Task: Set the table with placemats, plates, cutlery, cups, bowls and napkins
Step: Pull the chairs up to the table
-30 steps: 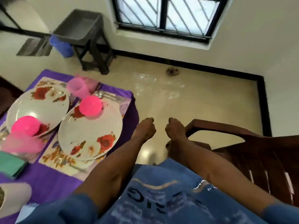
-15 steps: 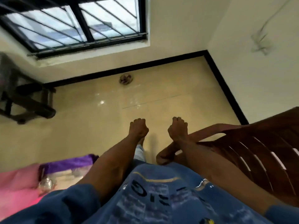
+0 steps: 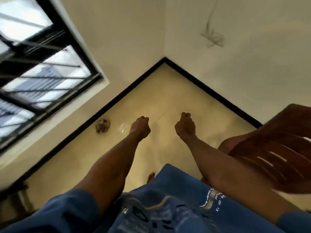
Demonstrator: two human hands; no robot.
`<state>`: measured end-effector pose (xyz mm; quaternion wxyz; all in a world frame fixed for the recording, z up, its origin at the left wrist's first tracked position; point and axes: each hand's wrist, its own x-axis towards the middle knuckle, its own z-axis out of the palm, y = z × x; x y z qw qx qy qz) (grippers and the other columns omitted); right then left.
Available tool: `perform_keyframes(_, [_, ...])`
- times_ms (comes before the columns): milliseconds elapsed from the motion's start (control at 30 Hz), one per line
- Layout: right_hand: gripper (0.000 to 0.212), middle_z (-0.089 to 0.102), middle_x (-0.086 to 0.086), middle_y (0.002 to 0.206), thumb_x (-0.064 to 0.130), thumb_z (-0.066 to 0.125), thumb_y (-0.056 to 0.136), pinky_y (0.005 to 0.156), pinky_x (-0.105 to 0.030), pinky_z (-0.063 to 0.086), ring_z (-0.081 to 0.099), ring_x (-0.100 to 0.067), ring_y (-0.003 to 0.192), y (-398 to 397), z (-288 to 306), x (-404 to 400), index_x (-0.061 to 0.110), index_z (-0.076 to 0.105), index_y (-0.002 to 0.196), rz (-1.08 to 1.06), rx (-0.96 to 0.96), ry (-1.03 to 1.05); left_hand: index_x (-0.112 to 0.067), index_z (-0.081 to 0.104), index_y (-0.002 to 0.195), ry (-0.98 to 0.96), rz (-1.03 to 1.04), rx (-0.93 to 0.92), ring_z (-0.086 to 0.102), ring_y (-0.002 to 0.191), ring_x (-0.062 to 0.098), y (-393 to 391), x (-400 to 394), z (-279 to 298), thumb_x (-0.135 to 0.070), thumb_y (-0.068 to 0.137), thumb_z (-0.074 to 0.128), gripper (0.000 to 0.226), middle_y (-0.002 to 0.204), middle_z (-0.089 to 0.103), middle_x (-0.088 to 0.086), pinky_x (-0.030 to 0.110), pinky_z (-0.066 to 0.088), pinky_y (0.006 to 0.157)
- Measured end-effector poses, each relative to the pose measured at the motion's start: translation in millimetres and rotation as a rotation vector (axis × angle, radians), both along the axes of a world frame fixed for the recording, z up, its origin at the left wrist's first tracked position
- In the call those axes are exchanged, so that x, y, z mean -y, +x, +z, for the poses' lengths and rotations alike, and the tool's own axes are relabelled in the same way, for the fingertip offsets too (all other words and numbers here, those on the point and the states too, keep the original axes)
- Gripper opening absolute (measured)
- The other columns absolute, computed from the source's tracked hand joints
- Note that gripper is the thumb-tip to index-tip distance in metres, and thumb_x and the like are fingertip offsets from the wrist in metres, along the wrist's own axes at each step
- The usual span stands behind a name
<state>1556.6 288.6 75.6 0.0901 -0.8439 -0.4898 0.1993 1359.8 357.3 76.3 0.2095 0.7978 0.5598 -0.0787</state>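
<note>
While both arms reach out over the floor (image 3: 70,165), the left hand (image 3: 140,127) and right hand (image 3: 185,126) are curled into fists, each grip empty. No plate, cup or placemat shows; a brown chair (image 3: 276,148) stands just right of the right forearm.

1. Small white print is seen on the blue shirt (image 3: 176,204), at its right side; only the digits "13" and perhaps "03" can be made out.
2. Large dark lettering across the shirt front is blurred and cannot be read.
</note>
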Motion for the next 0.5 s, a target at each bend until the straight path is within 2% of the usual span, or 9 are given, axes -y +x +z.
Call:
perform_keyframes(100, [0.034, 0.049, -0.019, 0.123, 0.005, 0.048, 0.089, 0.077, -0.041, 0.046, 0.058, -0.039, 0.096, 44, -3, -5, -0.001, 0.052, 0.122, -0.187, -0.002, 0.047, -0.006, 0.061, 0.119, 0.032, -0.204, 0.016, 0.059, 0.108, 0.032, 59, -37, 0, -0.008, 0.090, 0.045, 0.033, 0.120, 0.063, 0.012, 0.040, 0.048, 0.092])
perform_keyframes(200, [0.033, 0.051, -0.019, 0.120, 0.003, 0.049, 0.086, 0.078, -0.041, 0.044, 0.057, -0.040, 0.095, 93, 5, -12, -0.001, 0.055, 0.118, -0.387, 0.030, 0.111, -0.013, 0.064, 0.121, 0.075, -0.434, 0.042, 0.056, 0.113, 0.027, 131, -65, 2, -0.010, 0.092, 0.046, 0.034, 0.119, 0.067, 0.007, 0.037, 0.043, 0.097])
perform_keyframes(333, [0.033, 0.053, -0.019, 0.122, 0.000, 0.051, 0.085, 0.086, -0.042, 0.044, 0.056, -0.038, 0.099, 180, 22, -37, -0.002, 0.056, 0.118, -0.591, 0.147, 0.194, -0.015, 0.059, 0.130, 0.041, -0.620, 0.156, 0.053, 0.121, 0.026, 248, -101, 6, -0.011, 0.093, 0.048, 0.038, 0.131, 0.061, 0.006, 0.038, 0.044, 0.099])
perform_keyframes(400, [0.031, 0.056, -0.019, 0.112, -0.002, 0.052, 0.078, 0.081, -0.042, 0.044, 0.058, -0.038, 0.093, 211, 26, -43, -0.002, 0.059, 0.108, -0.647, 0.229, 0.267, -0.014, 0.057, 0.132, 0.022, -0.653, 0.201, 0.052, 0.123, 0.025, 287, -110, 13, -0.011, 0.093, 0.049, 0.040, 0.135, 0.058, 0.006, 0.038, 0.045, 0.098])
perform_keyframes(500, [0.032, 0.057, -0.016, 0.100, 0.005, 0.046, 0.069, 0.072, -0.040, 0.044, 0.057, -0.033, 0.084, 268, 37, -45, 0.001, 0.059, 0.098, -0.822, 0.412, 0.308, -0.012, 0.057, 0.132, 0.049, -0.844, 0.210, 0.052, 0.123, 0.027, 362, -128, 21, -0.009, 0.093, 0.050, 0.040, 0.135, 0.057, 0.008, 0.038, 0.045, 0.097])
